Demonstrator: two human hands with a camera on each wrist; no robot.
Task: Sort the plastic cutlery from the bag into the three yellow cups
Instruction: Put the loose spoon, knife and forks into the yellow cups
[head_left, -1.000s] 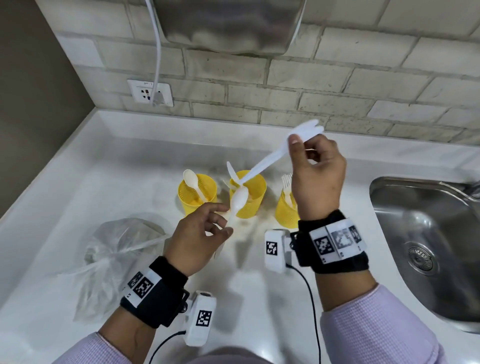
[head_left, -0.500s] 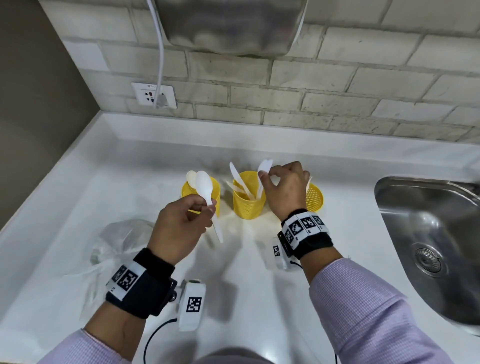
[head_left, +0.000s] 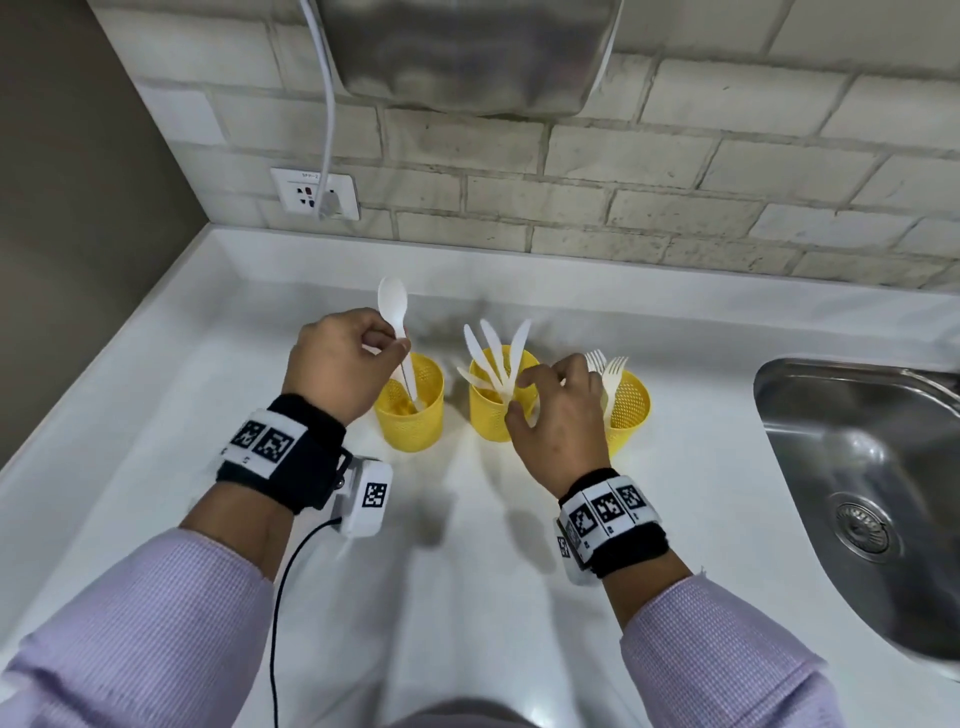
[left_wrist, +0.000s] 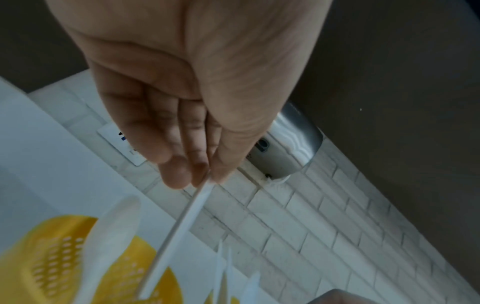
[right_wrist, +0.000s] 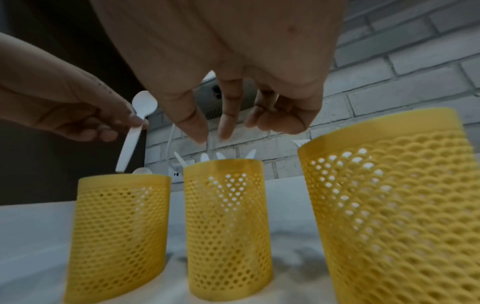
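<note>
Three yellow perforated cups stand in a row on the white counter. My left hand (head_left: 400, 345) pinches a white spoon (head_left: 392, 304) by its handle, bowl up, the handle's tip dipping into the left cup (head_left: 410, 421). In the left wrist view another spoon (left_wrist: 111, 236) leans in that cup (left_wrist: 49, 265). The middle cup (head_left: 491, 415) holds several knives (head_left: 493, 345). Two forks (head_left: 608, 371) stand in the right cup (head_left: 631, 410). My right hand (head_left: 524, 395) hovers at the middle cup's near rim, fingers loosely spread, holding nothing. The bag is out of view.
A steel sink (head_left: 857, 467) lies to the right of the cups. A wall socket (head_left: 316, 195) with a white cable (head_left: 327, 104) and a steel wall unit (head_left: 467, 52) are on the brick wall behind. A black wire (head_left: 278, 597) trails from my left wrist.
My right hand has let the knife go into the middle cup and pulled back empty. My left hand carried the spoon over the left cup and turned it handle-down. The bag left the view.
</note>
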